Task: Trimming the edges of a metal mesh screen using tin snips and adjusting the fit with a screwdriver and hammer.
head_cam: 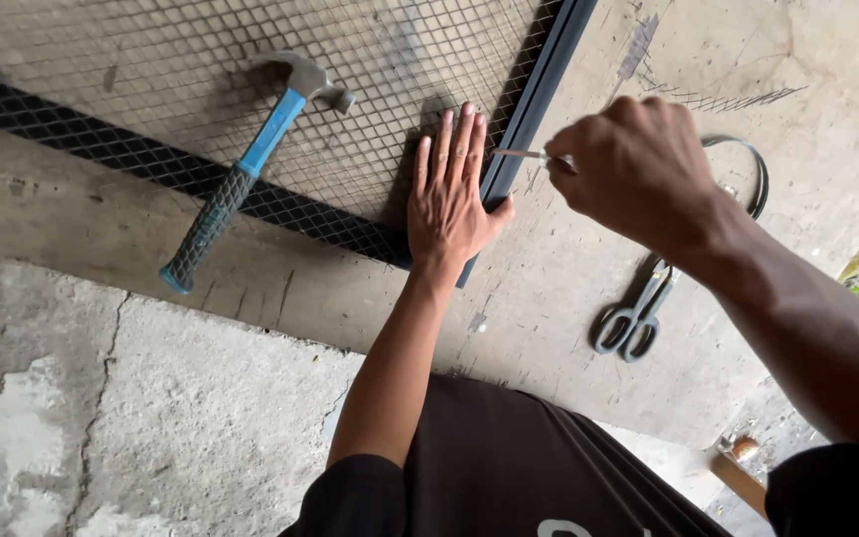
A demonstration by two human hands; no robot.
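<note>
Rough cracked concrete floor [151, 428], outdoors | left hand [452, 194] flat, fingers spread, pressing mesh panel [251, 89] at its dark frame [534, 94] | right hand [638, 169], at 3 o'clock, pinches thin wire [519, 153]; fastening looks unfinished | hammer [241, 169] at 9 o'clock, snips [638, 308] at 5 o'clock

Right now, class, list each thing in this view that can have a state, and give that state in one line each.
left hand: flat, palm down, pressing the wire mesh at the dark metal frame
right hand: fingers closed on a thin nail-like piece, held level toward the frame
claw hammer: lying unheld on the mesh
snips: lying on the concrete floor, unheld
wire mesh: flat over the floor
</note>
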